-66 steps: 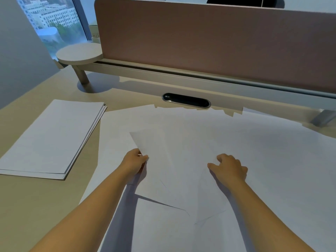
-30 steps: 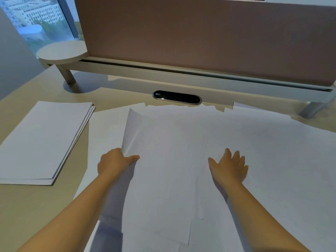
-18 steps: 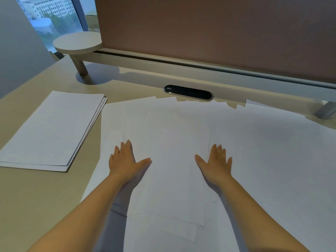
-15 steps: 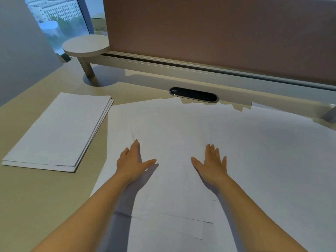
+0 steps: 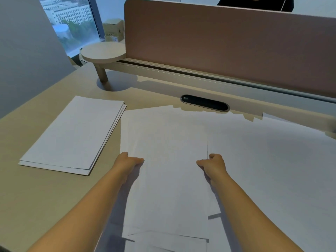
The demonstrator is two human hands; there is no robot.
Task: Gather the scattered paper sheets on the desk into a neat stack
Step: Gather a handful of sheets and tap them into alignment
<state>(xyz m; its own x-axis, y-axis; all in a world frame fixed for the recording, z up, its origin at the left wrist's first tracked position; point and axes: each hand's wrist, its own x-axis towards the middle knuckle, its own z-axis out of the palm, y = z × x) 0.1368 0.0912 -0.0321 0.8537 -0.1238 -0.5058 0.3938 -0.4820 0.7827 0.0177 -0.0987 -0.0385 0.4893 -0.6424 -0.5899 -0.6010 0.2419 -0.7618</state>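
Right now both bare arms reach out from the bottom edge, side by side, over the loose paper sheets (image 5: 254, 160) that cover the middle and right of the counter (image 5: 27, 197). The left hand (image 5: 130, 160) sits at the left edge of the top sheet (image 5: 171, 170). Its fingers are curled down at that edge and its thumb lies flat on the paper, pointing toward 3 o'clock, so it is grasping that sheet. The right hand (image 5: 211, 162) sits at the right edge of the same sheet. Its fingers are curled in like a fist and its thumb points toward 9 o'clock onto the paper, so it is grasping that edge too. The two hands are apart, with the sheet between them.

The loose sheets lie on top of each other in a messy spread. Their far corners stick out in small steps near the cable slot (image 5: 204, 103) at 12 o'clock. I cannot count how many sheets there are, because they all look the same white.

One neat stack (image 5: 72, 135) lies at 9 o'clock from the hands, tilted a bit, near the spread's left edge. One round shelf (image 5: 102, 51) stands on a leg at 11 o'clock. One brown divider (image 5: 227, 46) runs along the far side of the counter. There are two hands.
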